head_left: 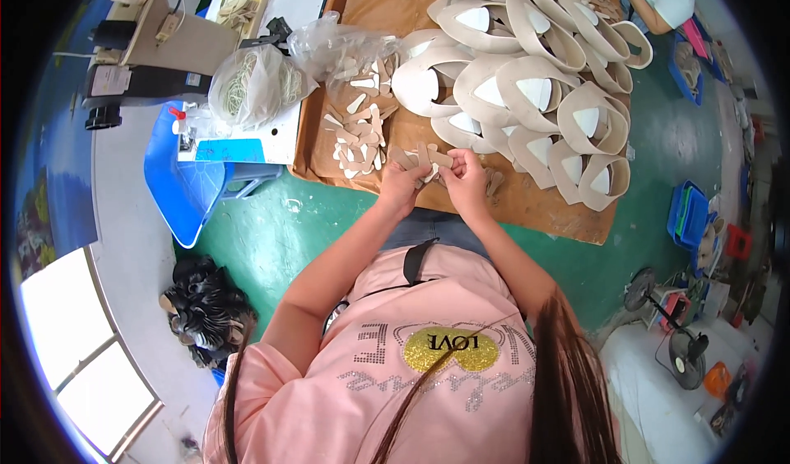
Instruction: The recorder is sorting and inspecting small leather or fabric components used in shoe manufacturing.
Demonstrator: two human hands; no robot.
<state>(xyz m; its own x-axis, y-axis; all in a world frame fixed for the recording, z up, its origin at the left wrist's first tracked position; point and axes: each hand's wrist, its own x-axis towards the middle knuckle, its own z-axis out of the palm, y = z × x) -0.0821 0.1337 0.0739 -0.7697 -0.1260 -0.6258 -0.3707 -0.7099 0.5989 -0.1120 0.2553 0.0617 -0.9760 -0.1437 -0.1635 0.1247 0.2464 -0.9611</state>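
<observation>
At the near edge of the brown-covered table (527, 214), my left hand (401, 187) is closed on several small beige strips (422, 154), which fan out above its fingers. My right hand (467, 177) pinches the right end of one of these strips. Left of my hands lies a loose heap of similar beige and white tabs (355, 141). Beyond and to the right, overlapping rows of beige shoe uppers (504, 93) with white inner pieces cover much of the table. A few more tabs (493, 181) lie just right of my right hand.
A clear bag of pale cord or bands (253, 85) sits on the side bench by a black machine (148, 83). Below it stands a blue plastic stool (185, 180). Another person (658, 3) is at the far right. Blue baskets (690, 214) and a fan (685, 357) stand right.
</observation>
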